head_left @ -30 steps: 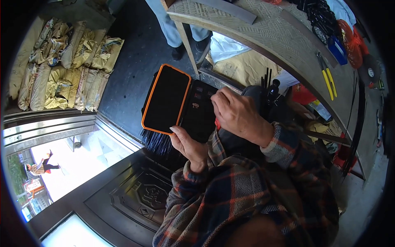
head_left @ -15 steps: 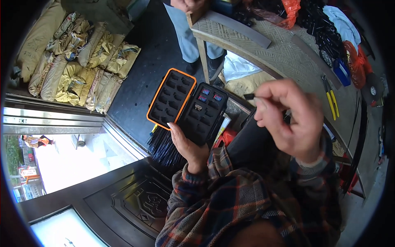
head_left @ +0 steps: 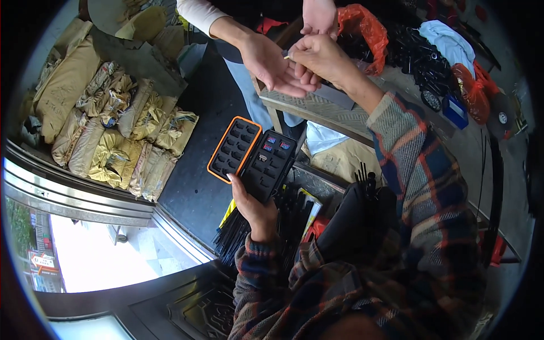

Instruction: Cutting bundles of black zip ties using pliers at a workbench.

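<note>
My left hand [head_left: 256, 211] holds an open memory card case by its near end. The case has a black foam half [head_left: 273, 170] and an orange-rimmed half [head_left: 234, 148] with vacant card slots. Three blue-and-red memory cards [head_left: 271, 140] and one small metallic piece [head_left: 262, 158] sit in the black half. My right hand [head_left: 324, 59], arm stretched far forward, pinches a small piece [head_left: 287, 57] whose light edge shows; its kind I cannot make out. It is right over another person's upturned palm [head_left: 272, 65]. That person's other hand [head_left: 319, 16] is just behind my fingers.
A worktable [head_left: 317, 107] with black parts [head_left: 422, 62], red plastic bags [head_left: 362, 34] and a blue box [head_left: 454, 111] stands ahead and right. Stacked sacks [head_left: 107, 124] line the left. A bundle of black rods [head_left: 226, 241] stands below the case; a doorway is at left.
My right hand has reached forward and left with the small piece to the other person's hands, which have come into view. The case in my left hand has moved slightly down.
</note>
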A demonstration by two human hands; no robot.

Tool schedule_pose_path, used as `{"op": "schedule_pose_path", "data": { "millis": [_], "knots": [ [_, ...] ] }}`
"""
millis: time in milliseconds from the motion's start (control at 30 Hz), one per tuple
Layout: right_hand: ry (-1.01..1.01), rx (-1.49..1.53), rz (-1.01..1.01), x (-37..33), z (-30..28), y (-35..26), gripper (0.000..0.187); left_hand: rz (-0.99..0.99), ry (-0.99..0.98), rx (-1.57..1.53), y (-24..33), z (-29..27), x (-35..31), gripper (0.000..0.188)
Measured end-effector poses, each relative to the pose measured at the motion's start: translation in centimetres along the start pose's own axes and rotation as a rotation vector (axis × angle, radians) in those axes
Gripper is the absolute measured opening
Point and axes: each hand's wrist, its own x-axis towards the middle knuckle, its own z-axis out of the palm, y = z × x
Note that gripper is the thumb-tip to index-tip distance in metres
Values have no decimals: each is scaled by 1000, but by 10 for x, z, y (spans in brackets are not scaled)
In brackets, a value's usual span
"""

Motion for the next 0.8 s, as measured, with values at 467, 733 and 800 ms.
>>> {"op": "schedule_pose_path", "data": {
  "millis": [467,733,800],
  "knots": [
    [-86,-678,-8,29,-31,-10,14,68,-83,64,6,31,27,45],
    [328,-161,-497,10,-11,11,15,91,-71,94,16,30,35,47],
    [252,-246,-542,-36,-33,-14,16,51,-117,61,13,50,36,48]
  ]
}}
